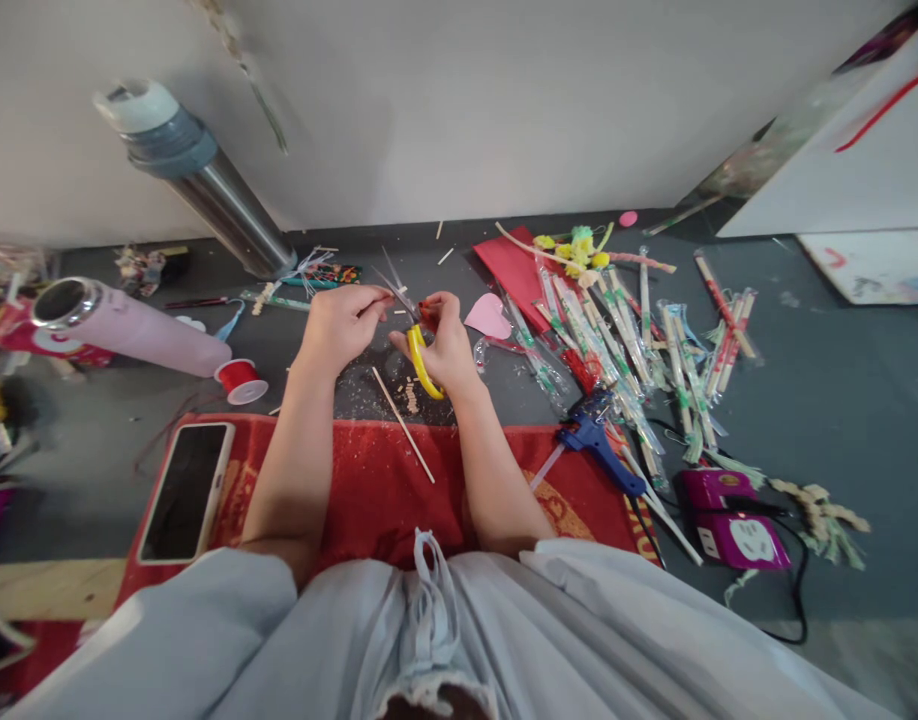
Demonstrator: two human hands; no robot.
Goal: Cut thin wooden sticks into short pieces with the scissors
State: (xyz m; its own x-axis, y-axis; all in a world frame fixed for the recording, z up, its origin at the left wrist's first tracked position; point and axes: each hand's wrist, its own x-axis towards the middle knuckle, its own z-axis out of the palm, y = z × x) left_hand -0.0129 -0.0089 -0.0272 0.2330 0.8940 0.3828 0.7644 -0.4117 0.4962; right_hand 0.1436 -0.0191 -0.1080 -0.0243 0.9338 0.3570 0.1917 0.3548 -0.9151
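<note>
I've got both hands up front over the grey table (849, 400), a short gap btwn them. My R hand (448, 348) is closed round the yellow-handled scissors (425, 368), fingers in/around the loops; blades are spread a bit & point away and to the L, tips just past the L fingertips. My L hand (339, 328) is bent in beside the blades, thumb & index close tog.; can't tell if they pinch anything or fully meet.

Just nearer than the scissors, btwn the hands, sit small cut bits (412, 395), w/ a thin stick (403, 425) lying at a slant btwn the forearms, its near end on the red cloth (384, 490) under both arms.

L of the L hand: red spool (241, 382), then pink bottle (136, 325); steel flask (230, 205) stands farther off, beyond & L. Phone (187, 492) lies on the cloth, L of the L forearm.

Just R of the R hand is a pink paper heart (489, 316), w/ red paper (508, 262) beyond it. Farther R, a messy pile of wrapped sticks (609, 340). Blue glue gun (598, 440) is nearer & R of the R hand, and a purple box (733, 520) w/ black cord sits well R of that.
</note>
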